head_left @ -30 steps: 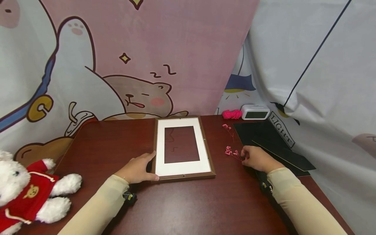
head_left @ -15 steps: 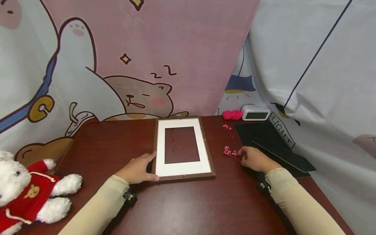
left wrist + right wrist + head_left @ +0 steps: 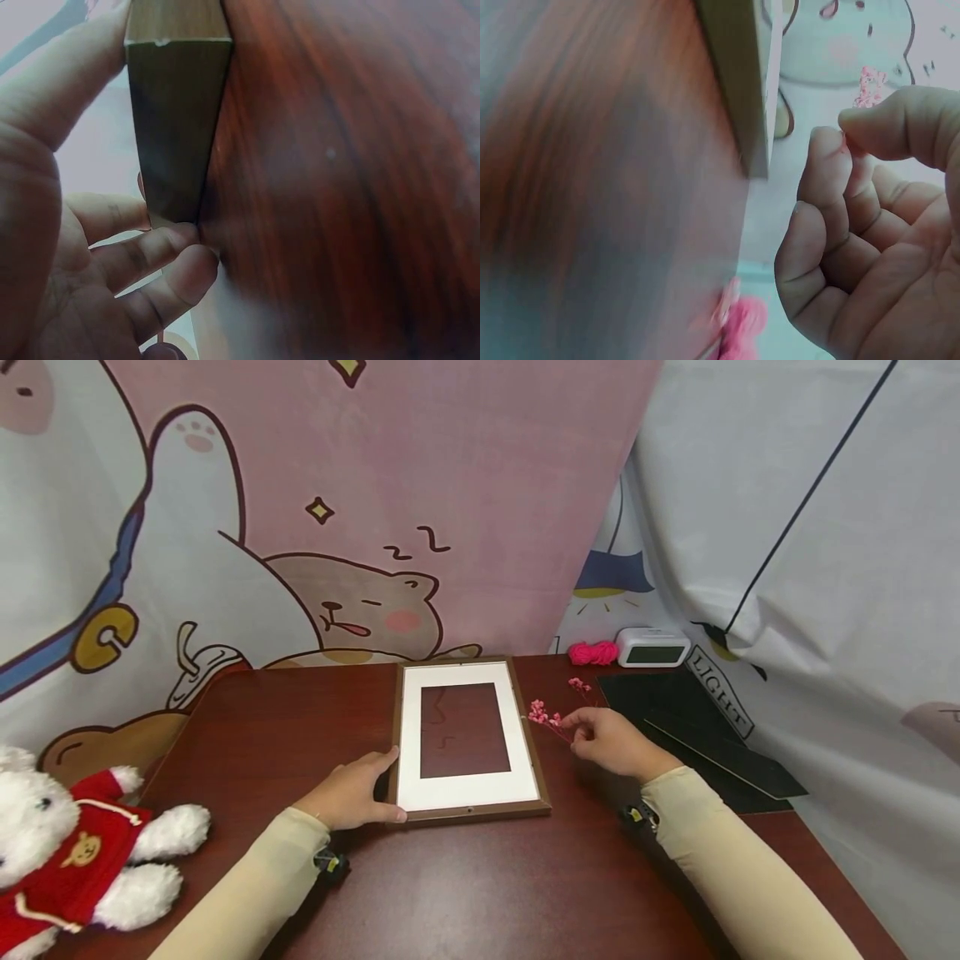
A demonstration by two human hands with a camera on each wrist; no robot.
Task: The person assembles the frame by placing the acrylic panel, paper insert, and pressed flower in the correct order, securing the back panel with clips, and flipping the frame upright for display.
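And here a pink flower sprig (image 3: 538,712) is pinched by the stem between thumb and forefinger of the right hand (image 3: 611,739), the other fingers curled in, its blossoms held right by the right edge of the brown picture frame (image 3: 472,815); whether the two are touching cannot be told. At the frame's lower left, the side is touched by the left hand (image 3: 352,792), thumb spread well away from the fingers. A second sprig (image 3: 578,685) is seen beyond, with black boards (image 3: 720,760) laid out to its right, pink yarn (image 3: 592,653) and a white clock (image 3: 653,648) placed behind.
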